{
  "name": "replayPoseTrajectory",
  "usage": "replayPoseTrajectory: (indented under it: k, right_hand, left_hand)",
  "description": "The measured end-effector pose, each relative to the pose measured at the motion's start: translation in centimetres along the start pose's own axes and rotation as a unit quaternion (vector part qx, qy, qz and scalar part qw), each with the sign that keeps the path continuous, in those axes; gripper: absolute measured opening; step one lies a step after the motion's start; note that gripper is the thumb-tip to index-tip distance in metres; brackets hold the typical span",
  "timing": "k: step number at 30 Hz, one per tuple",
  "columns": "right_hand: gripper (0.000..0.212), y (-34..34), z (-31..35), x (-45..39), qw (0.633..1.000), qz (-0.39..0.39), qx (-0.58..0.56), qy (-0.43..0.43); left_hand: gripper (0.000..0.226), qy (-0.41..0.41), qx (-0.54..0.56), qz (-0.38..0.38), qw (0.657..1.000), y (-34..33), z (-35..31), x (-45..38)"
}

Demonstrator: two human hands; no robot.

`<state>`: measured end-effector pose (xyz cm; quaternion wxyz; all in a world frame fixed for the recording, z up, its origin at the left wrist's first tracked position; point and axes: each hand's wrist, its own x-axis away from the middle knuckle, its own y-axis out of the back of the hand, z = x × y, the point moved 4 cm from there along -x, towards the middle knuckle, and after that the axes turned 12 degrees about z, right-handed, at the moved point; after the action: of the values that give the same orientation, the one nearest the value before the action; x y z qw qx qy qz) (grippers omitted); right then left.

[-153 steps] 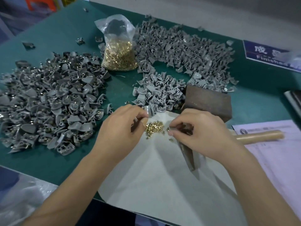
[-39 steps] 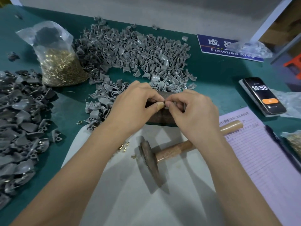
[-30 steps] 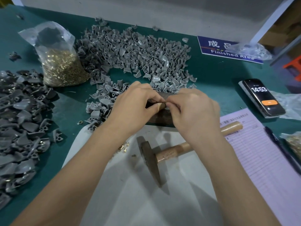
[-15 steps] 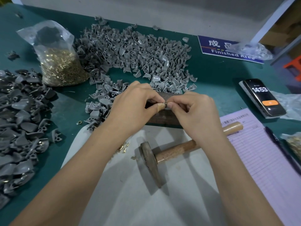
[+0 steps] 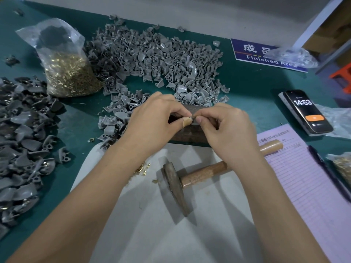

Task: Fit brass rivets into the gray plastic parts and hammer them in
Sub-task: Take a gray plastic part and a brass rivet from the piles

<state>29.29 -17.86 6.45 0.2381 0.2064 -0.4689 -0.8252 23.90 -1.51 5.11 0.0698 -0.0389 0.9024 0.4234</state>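
Observation:
My left hand (image 5: 152,122) and my right hand (image 5: 226,130) meet over a dark metal block (image 5: 188,137), fingertips pinched together on a small gray plastic part (image 5: 193,118) that is almost wholly hidden. Whether a rivet sits in it cannot be told. A tan plaster wraps my left thumb tip. A few loose brass rivets (image 5: 141,169) lie on the white sheet (image 5: 171,224) below my left wrist. The wooden-handled hammer (image 5: 190,177) lies on that sheet, untouched. A large pile of gray parts (image 5: 155,59) spreads behind the block.
A clear bag of brass rivets (image 5: 64,73) stands at the back left. Another heap of gray parts (image 5: 20,141) covers the left side. On the right are a phone (image 5: 305,112), a lined form (image 5: 303,177), a blue "Finished Area" sign (image 5: 262,56) and a second rivet bag (image 5: 341,166).
Five seconds ago both hands were picking at the rivet heap on the sheet; they have since moved up to the block. Over the last second they only shift slightly.

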Motion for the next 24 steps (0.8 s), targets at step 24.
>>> replayPoseTrajectory:
  k: [24]
  right_hand:
    - [0.018, -0.3, 0.0, -0.2, 0.999, 0.009, -0.041, 0.007]
  left_hand:
    - [0.008, 0.0, -0.013, -0.014, 1.0, -0.1, 0.2, 0.1]
